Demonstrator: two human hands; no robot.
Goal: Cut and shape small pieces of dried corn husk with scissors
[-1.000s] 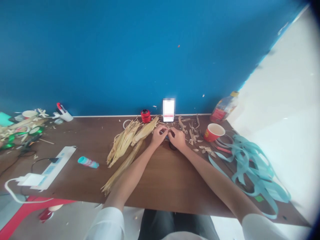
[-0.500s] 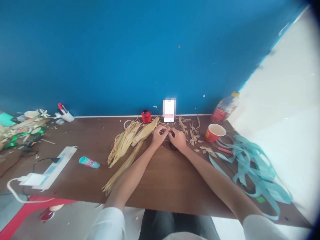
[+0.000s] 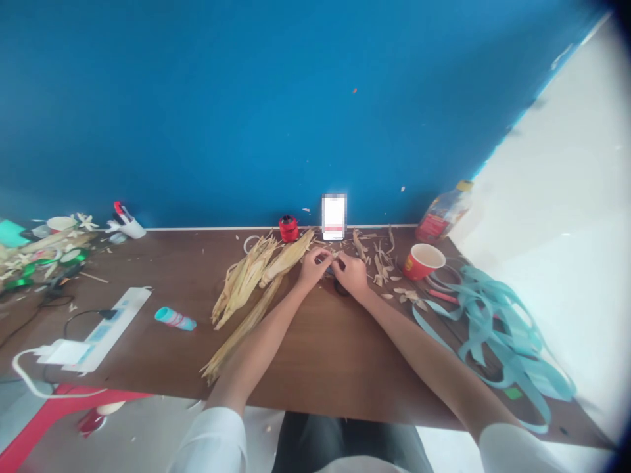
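Note:
My left hand (image 3: 314, 268) and my right hand (image 3: 351, 272) meet fingertip to fingertip near the back of the brown table. Both are closed in a pinch around something small and pale, too tiny to name. Beneath the right palm a dark round object (image 3: 340, 288) is partly covered. Dried corn husks (image 3: 249, 276) lie in a bundle left of my left hand, with a long strip running towards the front edge. Scraps of husk (image 3: 382, 269) are scattered right of my right hand. Behind the fingers a phone (image 3: 334, 217) with a bright screen leans on the wall.
A red spool-like object (image 3: 288, 228) stands by the blue wall. To the right are a red paper cup (image 3: 424, 261), a bottle (image 3: 444, 211) and tangled teal ribbon (image 3: 497, 328). Leftward lie a light-blue tube (image 3: 175, 319), a power strip (image 3: 116, 328) and a craft pile (image 3: 44, 253).
Almost nothing differs. Both hands stay pinched together in the same spot; the view has shifted very slightly.

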